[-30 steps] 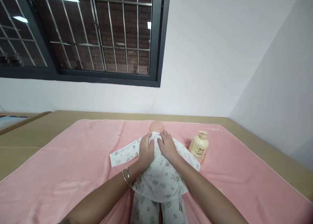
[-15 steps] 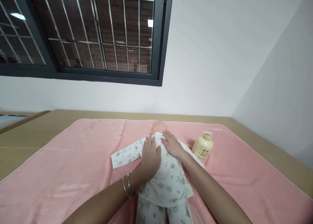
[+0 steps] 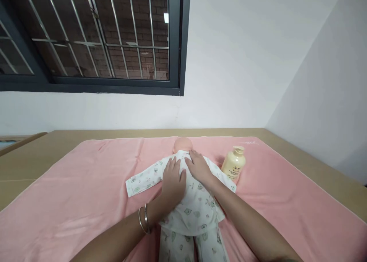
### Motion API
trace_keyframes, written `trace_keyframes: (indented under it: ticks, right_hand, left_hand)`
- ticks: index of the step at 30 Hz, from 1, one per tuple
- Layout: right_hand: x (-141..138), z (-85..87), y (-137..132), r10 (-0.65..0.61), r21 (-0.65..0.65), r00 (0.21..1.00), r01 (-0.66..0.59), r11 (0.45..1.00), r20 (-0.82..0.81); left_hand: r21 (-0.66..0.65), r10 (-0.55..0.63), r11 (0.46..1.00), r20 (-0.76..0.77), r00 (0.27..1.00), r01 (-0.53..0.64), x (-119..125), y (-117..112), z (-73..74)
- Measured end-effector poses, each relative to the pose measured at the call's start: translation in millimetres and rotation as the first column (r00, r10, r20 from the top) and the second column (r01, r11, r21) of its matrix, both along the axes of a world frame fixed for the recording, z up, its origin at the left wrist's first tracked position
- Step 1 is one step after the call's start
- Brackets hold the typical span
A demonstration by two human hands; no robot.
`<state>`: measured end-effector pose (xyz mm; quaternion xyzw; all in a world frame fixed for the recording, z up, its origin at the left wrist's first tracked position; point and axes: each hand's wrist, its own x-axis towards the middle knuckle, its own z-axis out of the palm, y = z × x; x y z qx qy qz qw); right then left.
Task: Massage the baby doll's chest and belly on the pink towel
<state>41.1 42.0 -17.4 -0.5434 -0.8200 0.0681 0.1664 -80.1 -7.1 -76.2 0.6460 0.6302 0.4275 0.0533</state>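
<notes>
A baby doll (image 3: 182, 144) lies on a pink blanket, its bald head pointing away from me and no facial features showing. It wears a white printed top (image 3: 197, 212) and matching trousers (image 3: 177, 248). My left hand (image 3: 172, 180) rests flat on the left side of the doll's upper torso, fingers stretched out, with two bangles (image 3: 146, 218) on that wrist. On the right side near the neck lies my right hand (image 3: 200, 167), its fingers also extended. Both palms touch the cloth without gripping it. The sleeves spread out to either side.
The pink blanket (image 3: 86, 193) covers most of a wooden surface (image 3: 37, 159). Just beyond the doll's right-hand sleeve stands a pale yellow pump bottle (image 3: 234, 164), slightly tilted. A white wall (image 3: 229, 63) and a barred window (image 3: 114, 36) rise behind.
The whole view has shifted a little, so the window, doll and bottle appear further left. Both hands stay on the doll's upper torso in nearly the same places.
</notes>
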Motion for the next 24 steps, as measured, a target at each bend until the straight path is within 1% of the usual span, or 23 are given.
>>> trace_keyframes:
  ticks: [2,3,6,7,8,10,12,14,16,17,19,21,23,24]
  right_hand:
    - [-1.6,-3.0,-4.5,-0.033,0.020,0.999,0.033,0.999,0.024]
    - [-2.7,-4.2,-12.6,-0.017,0.054,0.998,0.013,0.998,0.059]
    - [-4.4,-3.4,-44.3,0.088,0.158,0.978,-0.119,0.980,0.191]
    - [-3.9,-1.4,-51.5,0.118,0.165,0.970,-0.154,0.974,0.213]
    - [-2.9,1.0,-54.6,0.129,0.155,0.970,-0.163,0.974,0.204]
    - [0.0,5.2,-47.3,0.102,0.103,0.989,-0.113,0.988,0.103]
    - [2.6,5.5,-27.4,0.035,0.044,0.998,-0.033,0.998,-0.043]
    - [3.0,1.8,-7.6,-0.016,0.010,0.990,0.017,1.000,-0.137]
    - [1.2,-2.4,0.0,-0.011,0.009,0.990,0.013,1.000,-0.141]
    - [0.1,-3.1,-2.6,0.004,0.022,0.993,-0.001,1.000,-0.114]
    - [-1.0,0.4,-19.1,0.067,0.064,0.998,-0.066,0.996,-0.018]
    - [0.7,10.5,-42.6,0.140,0.082,0.987,-0.147,0.986,0.081]
    - [4.7,23.2,-61.2,0.181,0.038,0.974,-0.188,0.981,0.133]
    - [6.9,28.4,-65.5,0.175,0.010,0.975,-0.178,0.984,0.134]
  left_hand:
    - [0.019,-0.019,1.000,0.021,1.000,0.019,0.0,-4.6,1.3]
    - [0.015,-0.017,1.000,0.038,0.999,0.016,-3.5,-2.2,4.2]
    - [-0.036,-0.002,0.999,0.093,0.996,0.005,-22.0,17.1,15.8]
    - [-0.054,-0.009,0.998,0.108,0.994,0.015,-27.5,23.4,18.5]
    - [-0.068,-0.018,0.997,0.115,0.993,0.026,-30.8,27.4,19.7]
    - [-0.076,-0.030,0.996,0.103,0.994,0.038,-29.3,25.9,17.2]
    - [-0.069,-0.047,0.996,0.055,0.997,0.051,-18.7,12.6,10.0]
    - [-0.063,-0.082,0.995,0.009,0.997,0.082,-5.5,-4.5,2.9]
    - [-0.065,-0.114,0.991,0.006,0.993,0.114,2.3,-14.6,0.5]
    - [-0.069,-0.108,0.992,0.030,0.994,0.110,2.7,-15.0,1.6]
    - [-0.092,-0.048,0.994,0.106,0.993,0.057,-3.6,-6.7,7.7]
    - [-0.123,0.028,0.992,0.175,0.984,-0.007,-14.7,7.7,15.4]
    - [-0.138,0.075,0.989,0.199,0.977,-0.048,-22.6,19.0,20.1]
    - [-0.140,0.078,0.989,0.189,0.979,-0.052,-23.5,21.2,20.5]
